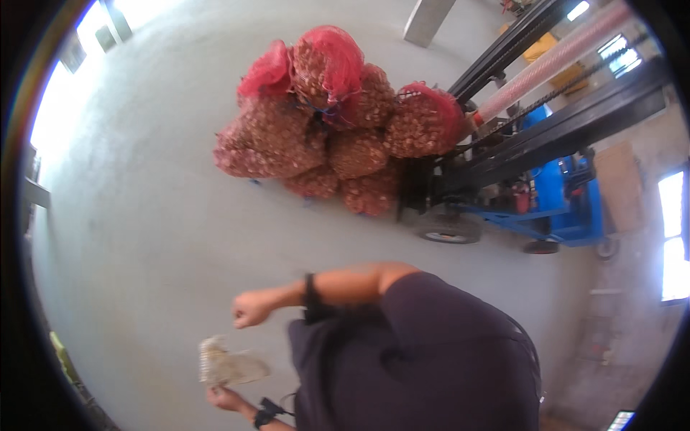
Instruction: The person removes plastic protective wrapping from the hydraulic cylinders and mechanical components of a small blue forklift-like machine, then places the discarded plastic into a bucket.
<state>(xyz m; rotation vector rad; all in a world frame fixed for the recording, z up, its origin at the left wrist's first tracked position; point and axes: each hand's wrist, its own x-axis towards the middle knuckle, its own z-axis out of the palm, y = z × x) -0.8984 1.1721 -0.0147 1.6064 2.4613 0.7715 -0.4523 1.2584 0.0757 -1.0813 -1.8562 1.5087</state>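
Observation:
My left hand (225, 397), at the lower left, is closed on the edge of a cream knitted work glove (228, 365) with a ribbed part at one end. The glove hangs loose and is slightly blurred. Above it, my right hand (253, 309) is held apart from the glove with its fingers curled in, and nothing shows in them. Both wrists carry black bands. Beyond my right arm, several red mesh sacks (269, 140) full of small pinkish-brown bulbs are heaped together.
Right of the sacks stands a blue forklift-like vehicle (568, 205) with a dark mast (553, 140) reaching to the upper right. Its wheel (449, 230) rests on the smooth grey floor (144, 237). A grey post (428, 20) rises at the top.

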